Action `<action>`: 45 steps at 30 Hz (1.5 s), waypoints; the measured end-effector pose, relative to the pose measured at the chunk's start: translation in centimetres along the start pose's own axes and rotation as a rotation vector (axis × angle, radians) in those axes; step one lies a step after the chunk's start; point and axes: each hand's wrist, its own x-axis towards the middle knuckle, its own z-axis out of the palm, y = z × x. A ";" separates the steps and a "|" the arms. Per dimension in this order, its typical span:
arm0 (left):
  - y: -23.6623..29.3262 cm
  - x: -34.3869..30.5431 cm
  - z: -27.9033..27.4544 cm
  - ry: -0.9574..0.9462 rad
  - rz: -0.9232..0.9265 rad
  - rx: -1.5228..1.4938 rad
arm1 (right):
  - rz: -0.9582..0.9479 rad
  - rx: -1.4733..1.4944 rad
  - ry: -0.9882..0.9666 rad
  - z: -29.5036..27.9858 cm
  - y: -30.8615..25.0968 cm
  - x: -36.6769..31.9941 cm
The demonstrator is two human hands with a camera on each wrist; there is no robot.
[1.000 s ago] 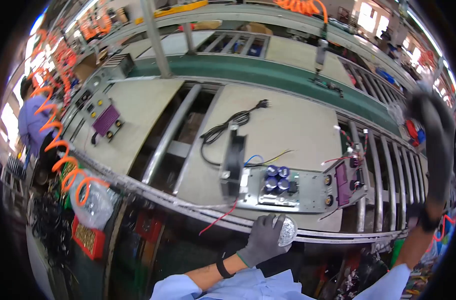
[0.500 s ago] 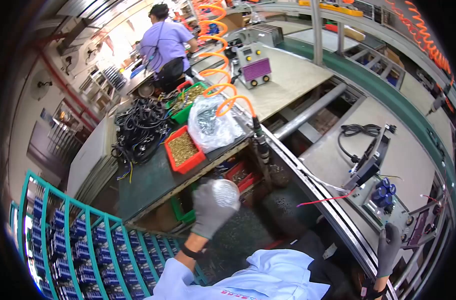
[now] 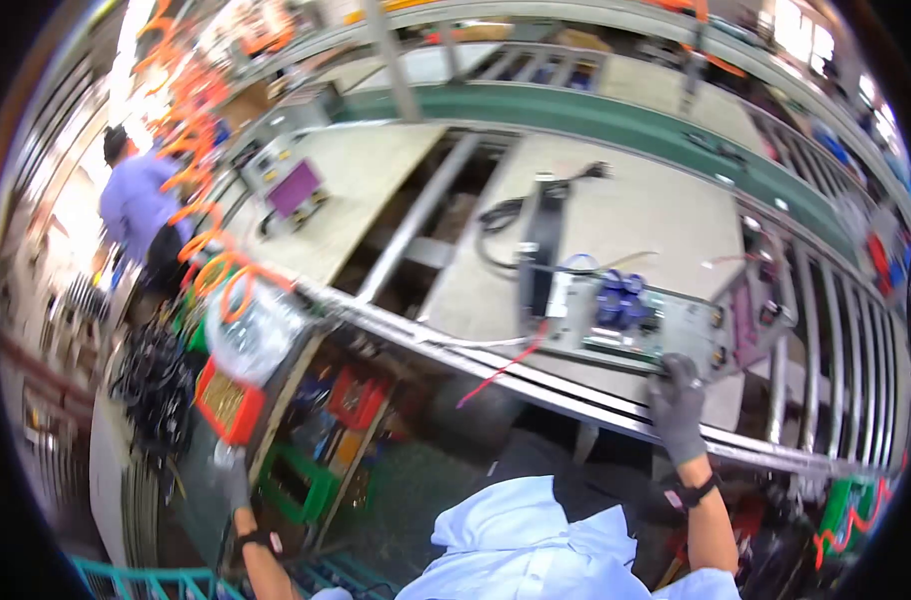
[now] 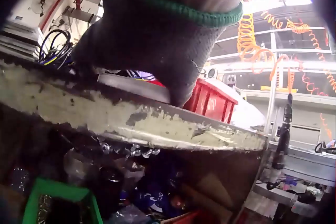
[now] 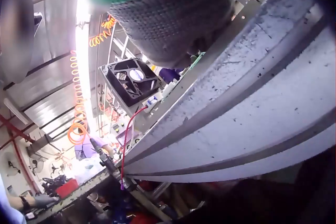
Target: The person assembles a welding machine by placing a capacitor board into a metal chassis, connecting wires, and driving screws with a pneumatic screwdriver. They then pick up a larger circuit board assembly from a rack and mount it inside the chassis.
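Note:
My gloved left hand (image 3: 234, 485) is over the side bench at the lower left, its thumb and fingers spread around a round silver dish (image 3: 224, 456). In the left wrist view the dish's grey side (image 4: 134, 86) shows between thumb and fingers, at the bench edge. My gloved right hand (image 3: 679, 410) rests at the near edge of an open metal chassis (image 3: 691, 318), beside its green circuit board (image 3: 621, 345) with blue capacitors (image 3: 622, 300). Its fingertips are partly hidden in the right wrist view. A black fan (image 5: 134, 79) stands upright at the chassis's left end.
A red bin of small brass-coloured parts (image 3: 228, 400), a clear plastic bag (image 3: 256, 330) and black cables (image 3: 154, 385) lie on the bench. Green (image 3: 298, 485) and red bins (image 3: 358, 395) sit below. A power cord (image 3: 501, 215) lies behind the fan. Another person (image 3: 141, 205) stands at far left.
The left hand has carried the silver dish from the conveyor's front edge left to the side bench. The right hand has come down from the right to the chassis. The head view swung left, then back.

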 end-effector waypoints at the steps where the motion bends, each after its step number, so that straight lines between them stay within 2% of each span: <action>1: -2.1 1.0 1.4 -0.004 0.004 0.132 | 0.098 -0.026 -0.008 0.0 -0.5 -0.2; 2: 0.7 -0.5 -0.3 0.051 -0.058 0.279 | 0.096 -0.092 -0.001 0.0 -0.4 -0.5; 4: -0.6 -0.1 1.5 0.306 -0.057 0.566 | 0.039 -0.192 0.011 -0.1 -0.4 -0.6; 5: 0.8 0.2 1.4 0.331 0.014 0.564 | 0.061 -0.181 0.027 0.0 -0.5 -0.6; 7: 6.8 -3.5 -1.7 0.383 0.141 0.562 | 0.093 -0.155 0.056 0.4 -0.5 -0.3; 10: 16.9 -8.8 -0.2 0.212 0.509 0.005 | 0.093 -0.127 0.096 1.3 0.4 -0.3; 12: 27.0 -14.0 0.8 -0.140 0.562 -0.271 | 0.081 -0.120 0.098 1.2 0.2 0.0; 14: 34.7 -18.4 2.5 -0.334 0.730 -0.396 | 0.070 -0.124 0.099 1.0 0.1 0.0; 15: 37.9 -20.1 3.6 -0.327 0.892 -0.427 | 0.067 -0.117 0.076 0.7 0.0 0.2; 16: 40.4 -21.7 4.9 -0.317 1.058 -0.459 | 0.053 -0.121 0.077 0.5 -0.3 0.3; 18: 43.8 -24.8 7.1 -0.368 1.115 -0.592 | 0.083 -0.069 0.048 -0.6 -2.1 1.5; 22: 49.1 -30.2 8.2 -0.606 1.206 -0.818 | -0.035 0.015 0.147 -2.0 -4.3 8.0; 24: 51.0 -32.4 9.8 -0.619 1.232 -0.901 | -0.009 0.040 0.012 -1.8 -3.6 11.7; 26: 51.9 -33.8 11.0 -0.687 1.163 -0.909 | 0.039 0.018 -0.105 0.2 -1.2 15.7; 29: 51.6 -34.8 13.1 -0.662 1.129 -0.895 | 0.012 -0.320 -0.286 3.7 2.1 19.2; 33: 51.4 -34.6 13.3 -0.671 1.112 -0.989 | 0.069 -0.529 -0.648 5.2 2.7 21.8; 36: 51.3 -34.5 13.2 -0.679 1.102 -0.987 | 0.189 -0.419 -0.602 4.3 1.1 23.3; 37: 51.3 -34.5 13.3 -0.698 1.080 -0.979 | 0.142 -0.345 -0.478 3.5 -0.2 23.0; 39: 51.2 -34.7 13.4 -0.748 1.039 -0.957 | 0.148 -0.202 -0.475 1.6 -3.8 21.8; 42: 52.0 -34.3 12.0 -0.870 0.864 -1.006 | 0.204 0.003 -0.525 -0.4 -7.0 16.8; 43: 52.5 -34.0 11.7 -1.018 0.723 -1.083 | 0.223 0.050 -0.549 -1.0 -7.8 14.7; 44: 53.0 -33.6 10.6 -1.238 0.490 -1.064 | 0.240 0.097 -0.572 -1.3 -8.4 12.7; 45: 53.7 -33.0 10.0 -1.359 0.377 -1.029 | 0.345 0.225 -0.586 -1.1 -8.2 10.9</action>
